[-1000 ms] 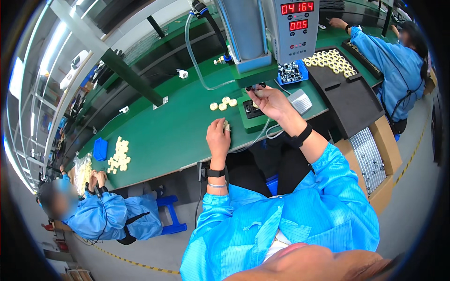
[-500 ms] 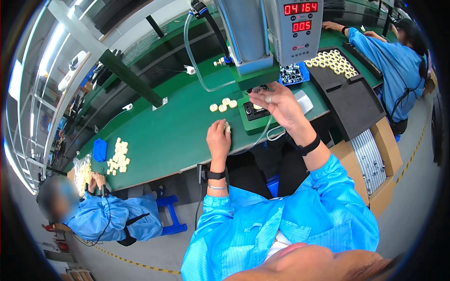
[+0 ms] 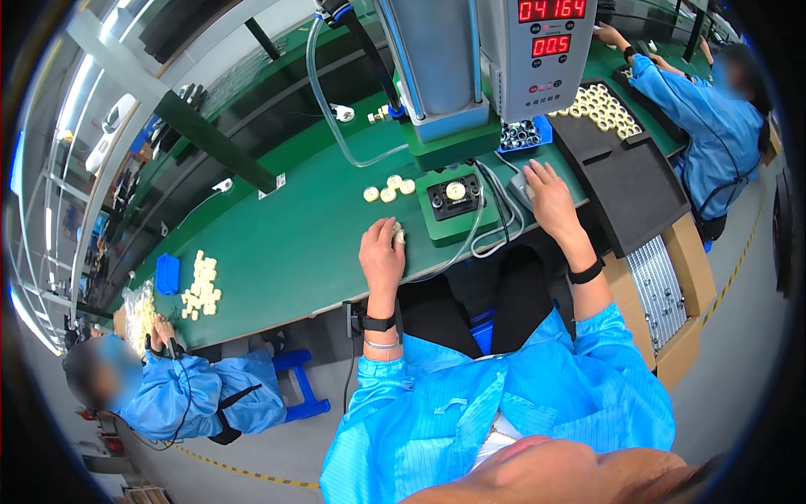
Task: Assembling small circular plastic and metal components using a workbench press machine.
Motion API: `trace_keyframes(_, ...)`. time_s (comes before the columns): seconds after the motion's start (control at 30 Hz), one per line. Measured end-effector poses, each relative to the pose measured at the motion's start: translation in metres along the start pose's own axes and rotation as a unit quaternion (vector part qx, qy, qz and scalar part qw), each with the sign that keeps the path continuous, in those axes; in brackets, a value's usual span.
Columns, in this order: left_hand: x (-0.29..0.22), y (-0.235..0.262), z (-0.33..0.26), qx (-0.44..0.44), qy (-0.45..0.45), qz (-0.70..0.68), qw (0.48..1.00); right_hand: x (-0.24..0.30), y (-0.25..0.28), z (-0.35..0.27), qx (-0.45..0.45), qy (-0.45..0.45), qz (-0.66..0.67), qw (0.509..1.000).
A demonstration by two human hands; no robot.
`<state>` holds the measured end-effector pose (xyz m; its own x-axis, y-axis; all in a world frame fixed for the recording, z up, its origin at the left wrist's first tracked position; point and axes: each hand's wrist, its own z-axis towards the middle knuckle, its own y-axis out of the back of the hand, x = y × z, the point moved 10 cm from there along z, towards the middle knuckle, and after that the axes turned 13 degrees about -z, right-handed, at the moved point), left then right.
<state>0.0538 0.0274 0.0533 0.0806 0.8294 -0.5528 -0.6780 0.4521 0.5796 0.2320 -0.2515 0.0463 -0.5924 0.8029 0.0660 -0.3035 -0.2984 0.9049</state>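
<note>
My left hand (image 3: pixel 382 256) rests on the green bench with its fingers curled around a small cream round part (image 3: pixel 398 233), much of it hidden by the fingers. To its right, another cream round part (image 3: pixel 456 191) sits in the black fixture (image 3: pixel 438 202) on a green base, below the raised head of a press (image 3: pixel 449 139). My right hand (image 3: pixel 552 202) lies with fingers stretched over a light grey box (image 3: pixel 520 191) beside the fixture. Several loose cream round parts (image 3: pixel 389 194) lie left of the fixture.
A blue bin (image 3: pixel 527 134) of metal rings stands behind my right hand. Right of it is a black tray (image 3: pixel 625 181) with cream parts. Hoses and a grey cable (image 3: pixel 512 231) loop by the fixture. Co-workers sit left (image 3: pixel 201 382) and right (image 3: pixel 714 126); a blue bin (image 3: pixel 168 273) stands left.
My right hand has left the fixture under the press and moved right and down onto the grey box. The round part in the fixture now shows fully. My left hand stays nearly in place.
</note>
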Motion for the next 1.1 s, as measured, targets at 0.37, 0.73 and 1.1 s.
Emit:
trace_keyframes(0.37,-0.004,-0.003,-0.001,0.004,-0.024,0.007,1.0,0.007,0.005,0.002,-0.072,-0.056,-0.046,0.995)
trace_keyframes(0.73,-0.001,-0.002,-0.002,0.005,-0.024,0.013,1.0,0.018,0.043,0.007,-0.083,-0.09,0.113,0.986)
trace_keyframes(1.1,-0.006,-0.005,-0.002,0.017,-0.044,0.002,0.999,0.102,0.044,0.083,0.036,-0.03,0.445,0.894)
